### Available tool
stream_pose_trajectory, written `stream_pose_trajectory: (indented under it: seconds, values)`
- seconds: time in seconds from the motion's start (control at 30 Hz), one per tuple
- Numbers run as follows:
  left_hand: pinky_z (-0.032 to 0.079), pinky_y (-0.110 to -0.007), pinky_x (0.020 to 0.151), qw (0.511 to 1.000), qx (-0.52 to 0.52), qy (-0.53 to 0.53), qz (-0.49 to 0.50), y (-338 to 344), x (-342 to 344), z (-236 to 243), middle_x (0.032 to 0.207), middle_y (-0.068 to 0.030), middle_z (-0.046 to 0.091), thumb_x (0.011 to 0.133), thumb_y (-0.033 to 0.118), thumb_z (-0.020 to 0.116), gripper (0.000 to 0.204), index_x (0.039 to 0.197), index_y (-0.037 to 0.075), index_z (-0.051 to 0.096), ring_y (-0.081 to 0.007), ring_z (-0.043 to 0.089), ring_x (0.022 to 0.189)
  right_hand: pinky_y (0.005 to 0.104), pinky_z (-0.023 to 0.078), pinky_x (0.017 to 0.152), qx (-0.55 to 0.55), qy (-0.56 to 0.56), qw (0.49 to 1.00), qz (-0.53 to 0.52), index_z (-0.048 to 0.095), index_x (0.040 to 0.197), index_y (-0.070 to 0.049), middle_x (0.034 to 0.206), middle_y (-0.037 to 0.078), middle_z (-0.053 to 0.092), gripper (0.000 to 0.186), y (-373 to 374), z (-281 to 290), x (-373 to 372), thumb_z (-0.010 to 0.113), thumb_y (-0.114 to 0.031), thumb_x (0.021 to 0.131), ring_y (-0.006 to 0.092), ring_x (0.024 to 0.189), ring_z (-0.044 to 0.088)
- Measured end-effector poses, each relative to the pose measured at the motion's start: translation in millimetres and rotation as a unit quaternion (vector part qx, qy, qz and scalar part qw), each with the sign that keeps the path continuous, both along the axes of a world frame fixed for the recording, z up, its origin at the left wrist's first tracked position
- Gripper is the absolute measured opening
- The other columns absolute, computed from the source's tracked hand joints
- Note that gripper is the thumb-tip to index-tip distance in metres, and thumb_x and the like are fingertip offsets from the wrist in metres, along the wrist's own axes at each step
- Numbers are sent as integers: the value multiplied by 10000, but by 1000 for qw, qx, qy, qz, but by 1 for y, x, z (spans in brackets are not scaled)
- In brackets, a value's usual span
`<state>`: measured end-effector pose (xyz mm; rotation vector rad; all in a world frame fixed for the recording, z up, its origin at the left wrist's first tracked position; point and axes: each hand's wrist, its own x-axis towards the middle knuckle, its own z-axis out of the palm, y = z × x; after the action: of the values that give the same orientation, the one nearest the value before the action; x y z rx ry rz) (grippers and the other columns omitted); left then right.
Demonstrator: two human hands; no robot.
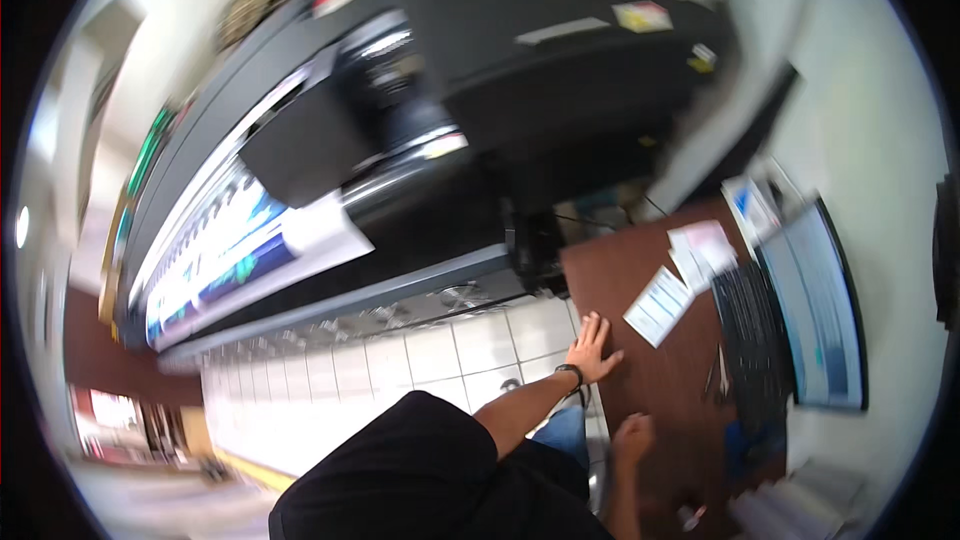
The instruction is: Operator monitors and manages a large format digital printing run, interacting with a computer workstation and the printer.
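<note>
My left hand [595, 348], with a dark band [570, 376] round the wrist, rests palm down on the near edge of a brown wooden desk [620, 265]. Its fingers are spread and hold nothing. Further right along the desk, my right hand [632, 437] is curled closed; nothing shows sticking out of it. On the desk beyond my left hand lie a white printed slip [659, 306] and some pinkish papers [703, 250]. A black keyboard [750, 340] stands in front of a lit monitor [815, 310].
A large black printer [430, 210] fills the upper left, with a colourful printed sheet [250, 250] coming out of it. White floor tiles [430, 355] lie below. A stack of papers [800, 505] is at the lower right, near a small blurred object [690, 516].
</note>
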<state>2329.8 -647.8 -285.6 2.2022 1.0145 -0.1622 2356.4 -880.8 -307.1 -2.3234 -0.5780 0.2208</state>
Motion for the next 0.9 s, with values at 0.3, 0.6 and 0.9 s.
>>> stream_pose_trajectory:
  seconds: [0.3,0.6,0.9]
  values:
    - [465,-338,895,879,-279,-387,-13,75,-131,240,1175,-129,621,946,398,550,470,1203,6,592,-216,598,1053,403,527,783,-229,184,796,530,697,945,-24,828,187,691,323,179,35,-25,690,-308,790,318,838,682]
    - [461,-433,964,372,-117,-881,-267,-1,-286,513,1282,-337,499,576,630,837,1165,1289,-180,401,-402,573,1129,408,446,746,160,-142,854,474,603,845,-32,819,107,601,128,428,172,-116,608,-159,861,295,803,563]
    - [462,-447,958,484,146,-852,-137,-43,-406,518,1207,-354,545,639,512,860,1018,1253,-184,439,-433,578,1109,486,434,760,2,-327,849,416,680,831,-66,841,127,683,389,470,113,-178,454,-370,918,339,823,634]
